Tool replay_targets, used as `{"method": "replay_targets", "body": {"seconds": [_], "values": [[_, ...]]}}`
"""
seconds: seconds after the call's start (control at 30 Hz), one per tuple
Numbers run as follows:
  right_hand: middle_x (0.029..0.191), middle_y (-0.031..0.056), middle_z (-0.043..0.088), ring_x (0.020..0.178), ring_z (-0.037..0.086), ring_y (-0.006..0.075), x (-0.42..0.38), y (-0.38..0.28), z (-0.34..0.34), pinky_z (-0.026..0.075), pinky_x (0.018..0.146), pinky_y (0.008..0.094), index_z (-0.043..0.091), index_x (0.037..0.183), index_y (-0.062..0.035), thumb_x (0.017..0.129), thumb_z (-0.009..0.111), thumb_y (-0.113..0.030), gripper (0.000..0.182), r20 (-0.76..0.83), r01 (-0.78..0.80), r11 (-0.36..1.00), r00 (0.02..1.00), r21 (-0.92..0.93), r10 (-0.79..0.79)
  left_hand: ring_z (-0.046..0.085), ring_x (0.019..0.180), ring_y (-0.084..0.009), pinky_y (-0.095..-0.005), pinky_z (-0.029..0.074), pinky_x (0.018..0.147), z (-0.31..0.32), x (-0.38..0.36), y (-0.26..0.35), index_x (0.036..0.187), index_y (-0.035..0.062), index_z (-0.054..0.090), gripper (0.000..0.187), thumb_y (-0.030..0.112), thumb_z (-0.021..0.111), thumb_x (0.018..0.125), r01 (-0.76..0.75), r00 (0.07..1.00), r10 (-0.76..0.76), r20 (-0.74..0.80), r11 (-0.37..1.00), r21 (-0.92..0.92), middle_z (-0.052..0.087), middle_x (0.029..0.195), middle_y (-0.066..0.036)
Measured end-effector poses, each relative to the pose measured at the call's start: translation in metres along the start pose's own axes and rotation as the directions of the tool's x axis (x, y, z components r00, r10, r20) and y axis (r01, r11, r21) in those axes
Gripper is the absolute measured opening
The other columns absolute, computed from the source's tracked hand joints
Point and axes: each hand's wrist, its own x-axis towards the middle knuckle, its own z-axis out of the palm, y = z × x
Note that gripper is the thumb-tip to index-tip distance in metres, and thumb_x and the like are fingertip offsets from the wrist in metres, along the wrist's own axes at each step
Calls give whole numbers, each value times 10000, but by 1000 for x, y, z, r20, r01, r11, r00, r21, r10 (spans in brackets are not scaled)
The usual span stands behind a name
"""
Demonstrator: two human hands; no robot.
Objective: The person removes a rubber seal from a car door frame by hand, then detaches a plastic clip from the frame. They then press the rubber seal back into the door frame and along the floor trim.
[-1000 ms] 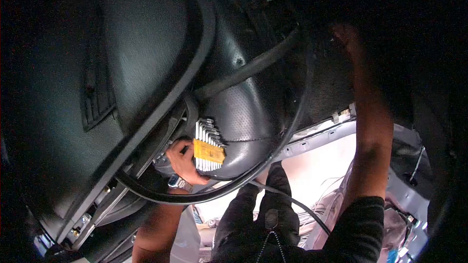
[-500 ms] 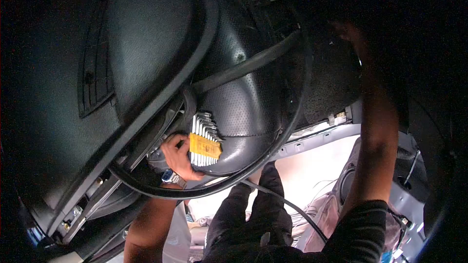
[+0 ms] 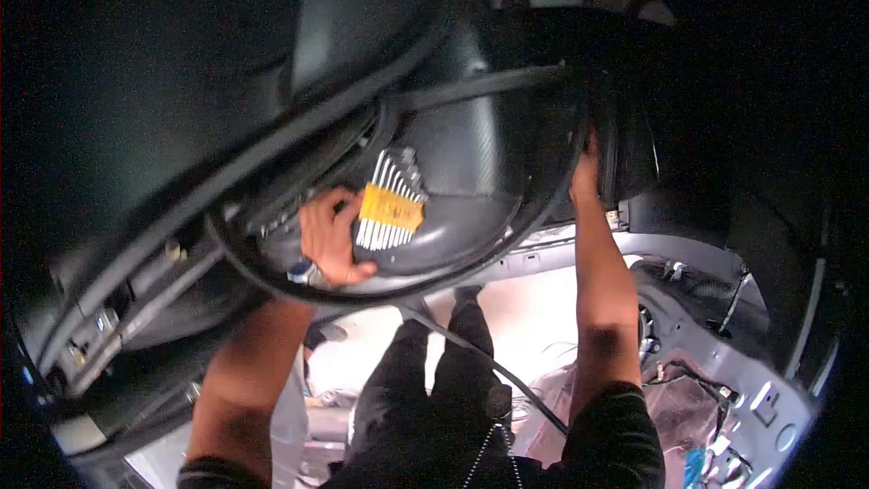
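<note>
My left hand (image 3: pixel 330 231), with a watch (image 3: pixel 303 272) at its wrist, rests inside a hanging loop of black rubber seal (image 3: pixel 425 285). Its fingers are bent but apart and the thumb points away; nothing shows in its grasp. Just right of the fingertips, a hex key set (image 3: pixel 392 208) in a yellow holder lies on a black perforated padded surface (image 3: pixel 466 149). On the far right side of the loop, my right hand (image 3: pixel 587 172) reaches up beside the seal. Its fingers are lost in shadow, so whether it grips the seal cannot be made out.
A dark trim panel with a long raised edge (image 3: pixel 226 163) fills the left. Bare grey car body metal (image 3: pixel 769 407) with wiring stands at lower right. A loose black strip (image 3: pixel 489 358) crosses in front of my legs.
The view has shifted, so the hex key set appears higher. My right hand has drawn down and inward to the side of the seal loop. My left hand stays beside the keys.
</note>
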Motion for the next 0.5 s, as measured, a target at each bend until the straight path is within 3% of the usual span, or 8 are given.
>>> {"method": "replay_targets", "body": {"seconds": [0.1, 0.17, 0.23, 0.3, 0.37, 0.43, 0.5], "values": [[1631, 130, 393, 1463, 395, 300, -46, -29, 12, 291, 1203, 384, 325, 1612, -70, 1059, 550, -296, 638, 56, 57, 995, 997, -81, -52, 573, 1069, -390, -520, 419, 940, -10, 9, 5, 1384, 13, 571, 916, 763, 482, 864, -60, 997, 61, -48, 998, 21, 582, 1202, -206], [1623, 114, 404, 1471, 388, 259, -83, -44, 15, 279, 1211, 411, 307, 1618, -82, 1041, 568, -204, 644, 109, -38, 999, 993, 1, 37, 583, 1094, -358, -523, 426, 948, -7, 8, 4, 1385, 22, 574, 884, 718, 541, 840, -81, 991, 85, -105, 996, 45, 585, 1215, -202], [1605, 109, 427, 1473, 385, 229, -128, -50, 19, 279, 1204, 459, 338, 1605, -98, 1040, 558, -182, 613, 2, -198, 977, 980, 75, 198, 583, 1145, -352, -531, 435, 979, -13, 6, 4, 1418, 47, 548, 880, 685, 584, 813, -80, 993, 78, -88, 997, -18, 566, 1286, -203], [1521, 69, 523, 1431, 433, 198, -164, -12, 16, 322, 1157, 477, 484, 1502, -110, 1032, 526, -306, 511, -101, -188, 964, 973, 187, 209, 547, 1210, -356, -498, 440, 991, -19, 2, 7, 1430, 56, 527, 858, 700, 541, 863, -40, 999, 39, -28, 998, -43, 549, 1311, -211], [1311, 49, 653, 1224, 562, 188, -190, 39, -4, 398, 1046, 452, 546, 1390, -115, 1038, 498, -292, 397, -77, -239, 945, 962, 223, 261, 524, 1262, -354, -509, 416, 1069, -8, -3, 5, 1468, 64, 483, 861, 693, 548, 884, -27, 999, 30, -36, 995, 93, 534, 1358, -217], [1143, 30, 693, 1049, 589, 161, -284, 55, 4, 429, 948, 432, 563, 1320, -121, 1037, 493, -285, 334, -250, -268, 944, 917, 194, 312, 505, 1301, -379, -512, 368, 1147, -18, -3, 16, 1512, 79, 432, 842, 685, 515, 931, 45, 998, -49, 35, 994, 104, 503, 1420, -221], [1334, 97, 650, 1279, 548, 235, -353, 46, 16, 423, 1032, 503, 464, 1480, -97, 1042, 497, -273, 473, -208, -299, 942, 922, 151, 326, 401, 1433, -393, -496, 320, 1202, -30, -5, 19, 1564, 94, 373, 813, 652, 473, 981, 125, 980, -129, 151, 992, 34, 424, 1538, -206]]}}
